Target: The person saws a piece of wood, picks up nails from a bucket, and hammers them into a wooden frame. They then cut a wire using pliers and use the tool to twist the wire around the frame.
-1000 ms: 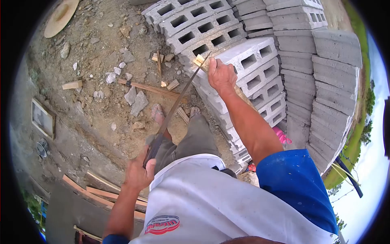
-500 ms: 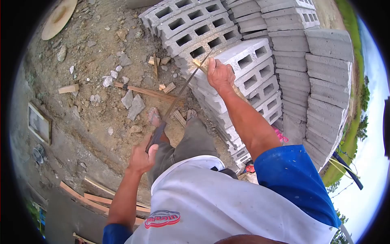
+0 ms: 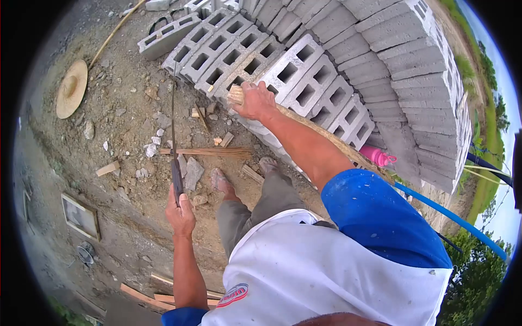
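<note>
My left hand [image 3: 180, 215] is closed around the dark handle of a machete [image 3: 173, 127], its long thin blade seen nearly edge-on and pointing away from me over the dirt. My right hand [image 3: 255, 101] grips a rough wooden pole [image 3: 331, 137] close to its pale cut end. Behind my right forearm the pole runs back toward my right side, partly hidden by the arm. Beneath it stand grey hollow concrete blocks [image 3: 288, 72] in a row. The blade is apart from the pole.
More blocks [image 3: 418, 92] are stacked high on the right, near a pink bottle [image 3: 376, 156] and a blue pipe [image 3: 462, 223]. Thin wooden strips [image 3: 206, 152], stones [image 3: 193, 174] and offcuts lie by my feet. A straw hat [image 3: 72, 89] and wooden frame [image 3: 80, 216] lie left.
My left hand has swung the machete left, away from the pole's end, where the blade was close before. My right hand still holds the pole. The view has shifted, showing more of the pole.
</note>
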Action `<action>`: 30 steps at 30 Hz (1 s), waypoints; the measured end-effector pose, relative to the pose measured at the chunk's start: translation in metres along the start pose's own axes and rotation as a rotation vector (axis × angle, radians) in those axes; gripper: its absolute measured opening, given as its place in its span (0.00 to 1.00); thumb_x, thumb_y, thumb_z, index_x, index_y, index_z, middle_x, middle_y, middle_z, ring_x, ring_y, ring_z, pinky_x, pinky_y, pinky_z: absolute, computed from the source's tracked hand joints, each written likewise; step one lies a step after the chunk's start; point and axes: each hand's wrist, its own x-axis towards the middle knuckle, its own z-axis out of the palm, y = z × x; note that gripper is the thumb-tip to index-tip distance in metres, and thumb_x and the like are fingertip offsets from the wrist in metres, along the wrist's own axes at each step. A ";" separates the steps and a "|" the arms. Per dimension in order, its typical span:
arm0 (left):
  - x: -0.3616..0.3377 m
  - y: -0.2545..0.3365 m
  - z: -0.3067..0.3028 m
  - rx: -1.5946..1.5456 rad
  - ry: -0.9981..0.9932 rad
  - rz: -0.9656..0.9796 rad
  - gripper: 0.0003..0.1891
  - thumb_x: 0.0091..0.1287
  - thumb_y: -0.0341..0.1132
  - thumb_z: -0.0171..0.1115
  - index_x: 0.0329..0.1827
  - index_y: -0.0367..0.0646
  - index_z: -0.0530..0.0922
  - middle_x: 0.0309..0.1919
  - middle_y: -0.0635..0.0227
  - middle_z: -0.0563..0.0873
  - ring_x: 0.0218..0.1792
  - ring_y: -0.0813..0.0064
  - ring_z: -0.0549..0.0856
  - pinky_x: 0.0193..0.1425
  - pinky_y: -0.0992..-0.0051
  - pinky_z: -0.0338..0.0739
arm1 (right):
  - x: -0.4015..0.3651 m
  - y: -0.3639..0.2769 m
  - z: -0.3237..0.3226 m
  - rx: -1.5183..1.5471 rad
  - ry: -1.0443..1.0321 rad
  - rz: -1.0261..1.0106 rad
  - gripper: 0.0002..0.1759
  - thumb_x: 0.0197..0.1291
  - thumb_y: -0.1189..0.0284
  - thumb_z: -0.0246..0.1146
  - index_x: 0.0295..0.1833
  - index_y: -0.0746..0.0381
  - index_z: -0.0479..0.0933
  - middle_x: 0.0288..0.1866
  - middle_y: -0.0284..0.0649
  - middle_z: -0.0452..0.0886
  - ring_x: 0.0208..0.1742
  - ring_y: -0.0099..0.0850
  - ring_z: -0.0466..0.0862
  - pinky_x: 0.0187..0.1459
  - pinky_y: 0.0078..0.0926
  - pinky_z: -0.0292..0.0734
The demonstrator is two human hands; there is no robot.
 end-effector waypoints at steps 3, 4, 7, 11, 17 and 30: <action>-0.010 0.036 0.030 -0.007 0.082 0.054 0.27 0.68 0.37 0.55 0.67 0.31 0.70 0.31 0.53 0.84 0.27 0.64 0.83 0.35 0.67 0.77 | -0.002 0.015 -0.007 -0.028 -0.069 -0.097 0.32 0.53 0.57 0.67 0.58 0.64 0.67 0.48 0.54 0.82 0.55 0.51 0.79 0.54 0.47 0.76; -0.010 0.035 0.045 -0.004 0.099 0.133 0.27 0.67 0.35 0.56 0.68 0.32 0.69 0.31 0.52 0.84 0.28 0.63 0.84 0.35 0.67 0.78 | -0.008 0.015 -0.013 -0.025 -0.088 -0.118 0.33 0.53 0.57 0.67 0.59 0.64 0.66 0.47 0.55 0.82 0.53 0.52 0.81 0.53 0.47 0.77; -0.014 0.056 0.091 0.078 0.145 0.381 0.29 0.65 0.33 0.58 0.69 0.33 0.67 0.35 0.47 0.85 0.31 0.54 0.85 0.38 0.65 0.79 | -0.043 0.012 -0.074 -0.013 -0.056 -0.201 0.34 0.53 0.58 0.67 0.58 0.67 0.65 0.43 0.59 0.82 0.48 0.56 0.83 0.51 0.49 0.77; -0.016 0.077 0.175 0.346 0.114 0.612 0.34 0.62 0.39 0.66 0.70 0.36 0.65 0.40 0.47 0.84 0.36 0.48 0.84 0.38 0.56 0.80 | -0.089 0.037 -0.159 0.131 0.096 -0.295 0.36 0.54 0.57 0.67 0.55 0.75 0.63 0.37 0.63 0.82 0.44 0.60 0.82 0.47 0.46 0.77; -0.037 0.088 0.311 0.473 -0.168 0.522 0.33 0.65 0.39 0.61 0.72 0.42 0.62 0.42 0.49 0.81 0.46 0.49 0.82 0.47 0.54 0.78 | -0.178 0.023 -0.248 0.218 0.244 -0.412 0.35 0.52 0.60 0.70 0.55 0.76 0.65 0.39 0.62 0.82 0.45 0.55 0.85 0.47 0.41 0.79; -0.166 -0.039 0.125 0.188 -0.034 -0.085 0.19 0.62 0.42 0.64 0.50 0.39 0.81 0.48 0.47 0.84 0.53 0.47 0.82 0.57 0.54 0.76 | -0.064 0.051 -0.163 -0.045 0.044 -0.535 0.28 0.54 0.58 0.70 0.46 0.74 0.77 0.42 0.57 0.82 0.45 0.44 0.83 0.49 0.40 0.75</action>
